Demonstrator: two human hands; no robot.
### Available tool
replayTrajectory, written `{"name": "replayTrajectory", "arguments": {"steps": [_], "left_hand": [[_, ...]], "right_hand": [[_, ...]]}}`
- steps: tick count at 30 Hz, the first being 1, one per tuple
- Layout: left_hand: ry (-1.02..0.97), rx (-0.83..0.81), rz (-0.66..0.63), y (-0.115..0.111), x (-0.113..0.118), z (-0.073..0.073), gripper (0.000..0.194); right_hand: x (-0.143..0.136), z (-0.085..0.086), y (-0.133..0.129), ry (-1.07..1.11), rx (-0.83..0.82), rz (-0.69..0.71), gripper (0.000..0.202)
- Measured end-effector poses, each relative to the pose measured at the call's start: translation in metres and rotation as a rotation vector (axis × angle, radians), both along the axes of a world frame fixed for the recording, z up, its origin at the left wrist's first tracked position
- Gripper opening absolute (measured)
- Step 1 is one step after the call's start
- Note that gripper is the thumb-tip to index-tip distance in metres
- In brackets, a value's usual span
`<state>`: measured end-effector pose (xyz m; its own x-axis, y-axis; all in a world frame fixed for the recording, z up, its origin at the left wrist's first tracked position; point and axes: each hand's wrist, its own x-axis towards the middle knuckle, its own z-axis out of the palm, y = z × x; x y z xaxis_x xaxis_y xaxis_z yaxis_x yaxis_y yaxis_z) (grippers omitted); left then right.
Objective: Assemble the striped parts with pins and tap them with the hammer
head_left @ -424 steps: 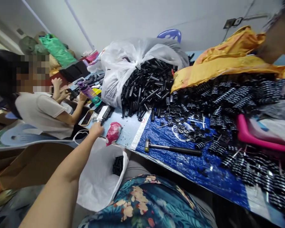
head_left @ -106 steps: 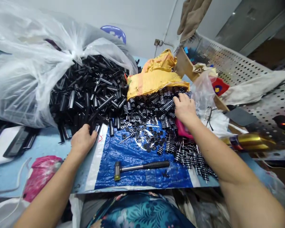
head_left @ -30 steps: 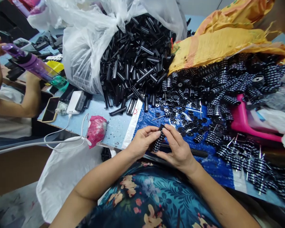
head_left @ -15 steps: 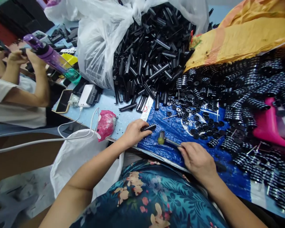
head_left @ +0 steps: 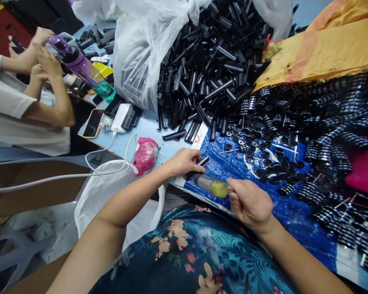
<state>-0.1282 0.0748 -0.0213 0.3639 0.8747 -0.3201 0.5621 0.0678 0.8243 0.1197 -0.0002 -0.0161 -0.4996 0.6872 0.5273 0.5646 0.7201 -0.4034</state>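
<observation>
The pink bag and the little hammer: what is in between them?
In the head view, the left hand pinning a black tube lies between the pink bag and the hammer.

Tube pile (head_left: 208,77) behind sheet (head_left: 233,163); spools (head_left: 325,134) right; pouch (head_left: 145,155) left.

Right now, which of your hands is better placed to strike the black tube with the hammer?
The right hand, most likely: it is closed on the hammer, whose head sits just beside the black tube. The left hand is pinning that tube on the blue sheet.

Cluttered pale-blue worktable (head_left: 147,134), cardboard below
</observation>
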Motion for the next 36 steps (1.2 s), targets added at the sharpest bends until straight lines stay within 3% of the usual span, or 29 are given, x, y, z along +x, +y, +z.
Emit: {"name": "replayTrajectory", "arguments": {"steps": [4,7,9,11,14,16,20,23,26,29,31,34,36], "left_hand": [[0.044,0.025,0.001,0.006,0.011,-0.002,0.035],[0.120,0.138,0.012,0.000,0.013,0.005,0.029],[0.135,0.173,0.008,-0.012,-0.003,0.020,0.024],[0.108,0.121,-0.065,-0.026,-0.033,0.043,0.019],[0.088,-0.129,-0.303,-0.043,-0.079,0.076,0.024],[0.173,-0.037,-0.274,-0.043,-0.091,0.083,0.033],[0.582,0.457,0.002,-0.011,-0.072,0.058,0.030],[0.911,0.535,0.019,0.018,-0.055,0.037,0.027],[1.008,0.602,0.012,0.031,-0.054,0.033,0.029],[0.883,0.804,0.110,0.023,-0.045,0.043,0.027],[0.660,0.847,0.105,0.013,-0.025,0.047,0.024],[0.284,0.657,0.053,-0.004,0.013,0.042,0.028],[0.089,0.451,0.145,-0.014,0.030,0.036,0.037]], "right_hand": [[-0.009,-0.002,-0.006,-0.180,-0.107,0.071,0.021],[0.001,-0.003,-0.008,-0.054,-0.137,0.077,0.023],[0.016,-0.006,-0.009,0.015,-0.116,0.045,0.024],[0.032,-0.012,-0.010,-0.034,-0.079,-0.028,0.022],[0.044,-0.025,-0.010,-0.158,-0.042,-0.134,0.015],[0.039,-0.027,-0.008,-0.190,-0.046,-0.175,0.014],[0.021,-0.016,-0.001,-0.161,-0.137,-0.169,0.024],[0.032,-0.008,0.004,-0.089,-0.228,-0.140,0.020],[0.068,-0.003,0.009,0.012,-0.266,-0.242,0.015],[0.109,0.004,0.031,0.128,-0.216,-0.619,0.019],[0.128,0.010,0.060,0.073,-0.179,-0.871,0.025],[0.140,0.017,0.111,-0.241,-0.240,-1.074,0.039],[0.142,0.019,0.135,-0.437,-0.322,-1.101,0.045]]}}
